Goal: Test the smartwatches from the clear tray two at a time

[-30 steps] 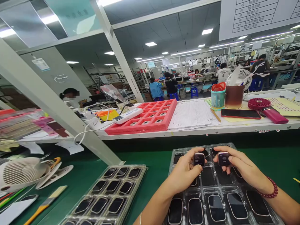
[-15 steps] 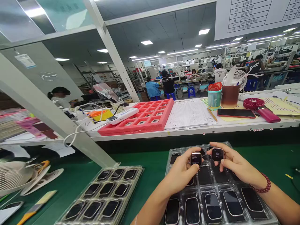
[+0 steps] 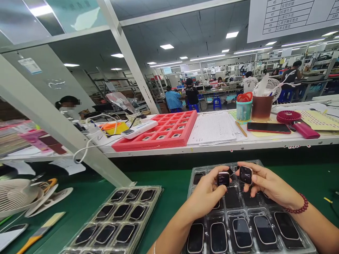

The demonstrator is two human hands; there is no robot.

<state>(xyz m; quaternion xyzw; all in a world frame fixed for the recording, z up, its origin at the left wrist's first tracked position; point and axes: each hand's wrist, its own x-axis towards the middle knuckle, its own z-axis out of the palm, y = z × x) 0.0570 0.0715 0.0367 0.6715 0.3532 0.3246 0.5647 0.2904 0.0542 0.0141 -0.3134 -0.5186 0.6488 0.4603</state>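
Observation:
My left hand (image 3: 205, 195) pinches a square smartwatch body (image 3: 223, 179) with a lit screen between thumb and fingers. My right hand (image 3: 266, 185) grips a second watch body (image 3: 246, 175), its screen showing a clock-like dial. Both hands hover close together above a transparent blister tray (image 3: 191, 192) holding rows of dark-screened watch bodies. My forearms hide its middle rows. A second tray of watch bodies (image 3: 156, 197) lies to the left on the green bench mat (image 3: 169, 180). A beaded bracelet (image 3: 299, 208) circles my right wrist.
Across the bench stand a red foam tray (image 3: 185, 123), a white power strip (image 3: 139, 129), printed sheets (image 3: 212, 128), a phone (image 3: 268, 127) and cups (image 3: 262, 107). A white desk fan (image 3: 13, 194) sits at lower left. A white post (image 3: 79, 130) rises left. Co-workers sit beyond.
The watch in my right hand has tilted, and its screen now shows a clock-like dial. My hands have shifted only slightly, and the view has moved a little.

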